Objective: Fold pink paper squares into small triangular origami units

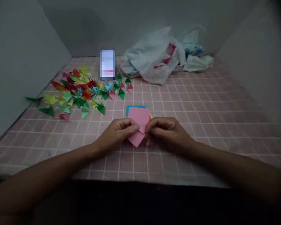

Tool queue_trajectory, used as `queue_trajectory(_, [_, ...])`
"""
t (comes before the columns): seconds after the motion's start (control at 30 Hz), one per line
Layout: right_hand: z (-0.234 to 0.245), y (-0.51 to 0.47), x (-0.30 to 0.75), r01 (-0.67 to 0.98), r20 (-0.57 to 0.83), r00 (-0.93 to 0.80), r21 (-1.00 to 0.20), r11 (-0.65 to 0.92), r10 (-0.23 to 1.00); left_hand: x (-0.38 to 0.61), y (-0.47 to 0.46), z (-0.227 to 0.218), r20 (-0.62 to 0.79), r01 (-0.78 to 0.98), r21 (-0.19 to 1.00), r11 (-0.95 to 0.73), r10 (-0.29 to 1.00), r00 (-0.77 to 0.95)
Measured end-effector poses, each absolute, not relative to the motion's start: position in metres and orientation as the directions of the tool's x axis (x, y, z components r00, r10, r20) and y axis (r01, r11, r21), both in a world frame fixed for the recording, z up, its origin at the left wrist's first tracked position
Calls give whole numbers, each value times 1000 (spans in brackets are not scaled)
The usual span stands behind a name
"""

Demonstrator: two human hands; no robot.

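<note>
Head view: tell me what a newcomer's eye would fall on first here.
First comes the pink paper, pinched between the left hand and the right hand at the middle of the pink gridded table, just in front of a small stack of coloured sheets. Next come the bright scatter of folded paper pieces at the left rear and the crumpled plastic bags by the back wall.

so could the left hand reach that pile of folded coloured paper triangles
Probably yes: the triangle pile lies forward-left of the left hand, bare tablecloth between, though it pinches folded pink paper.
</note>
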State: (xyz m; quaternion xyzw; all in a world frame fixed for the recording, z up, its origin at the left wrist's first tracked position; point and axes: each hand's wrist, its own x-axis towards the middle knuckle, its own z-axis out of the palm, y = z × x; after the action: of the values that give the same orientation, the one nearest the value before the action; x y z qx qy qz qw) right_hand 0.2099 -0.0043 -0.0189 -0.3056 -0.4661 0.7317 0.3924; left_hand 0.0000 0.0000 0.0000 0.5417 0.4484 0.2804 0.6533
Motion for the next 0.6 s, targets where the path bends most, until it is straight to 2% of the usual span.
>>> queue_trajectory(0.43, [-23, -4, 210, -294, -49, -511, -928, -228, 858, 3, 1, -3, -210, 66, 977, 201, 880, 426])
queue_trajectory(0.6, [-23, -1, 210, -299, -57, -531, -921, -250, 845, 1, 1, -2, -180, 110, 983, 148, 902, 391])
